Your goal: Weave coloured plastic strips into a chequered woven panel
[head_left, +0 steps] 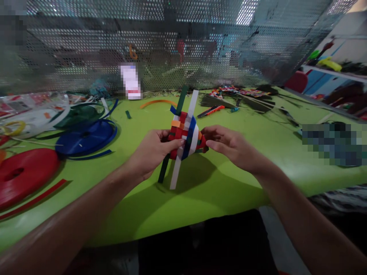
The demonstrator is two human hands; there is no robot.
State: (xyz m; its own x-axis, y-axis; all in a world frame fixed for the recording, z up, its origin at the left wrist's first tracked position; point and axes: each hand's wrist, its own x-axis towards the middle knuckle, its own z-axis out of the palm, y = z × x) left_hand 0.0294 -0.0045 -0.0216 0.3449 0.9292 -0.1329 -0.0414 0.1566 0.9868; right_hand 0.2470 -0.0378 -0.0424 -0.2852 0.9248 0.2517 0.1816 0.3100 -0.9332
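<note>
A small woven piece of flat plastic strips (187, 133) in red, white, blue, green and orange is held above the green tabletop. Long green and white strip ends stick out of it at top and bottom. My left hand (156, 151) grips its left side, thumb across the front and fingers behind. At its narrower right end is my right hand (226, 145), fingers curved and the thumb tip near the red tip. Whether the right fingers pinch the strip there or only touch it, I cannot make out.
On the left lie a red strip coil (28, 175), a blue coil (84, 137) and a dark green coil (78, 114). A red-orange cutter (212, 110) lies behind the weave, near dark strips (246, 103). A perforated metal panel (160, 49) stands along the back edge.
</note>
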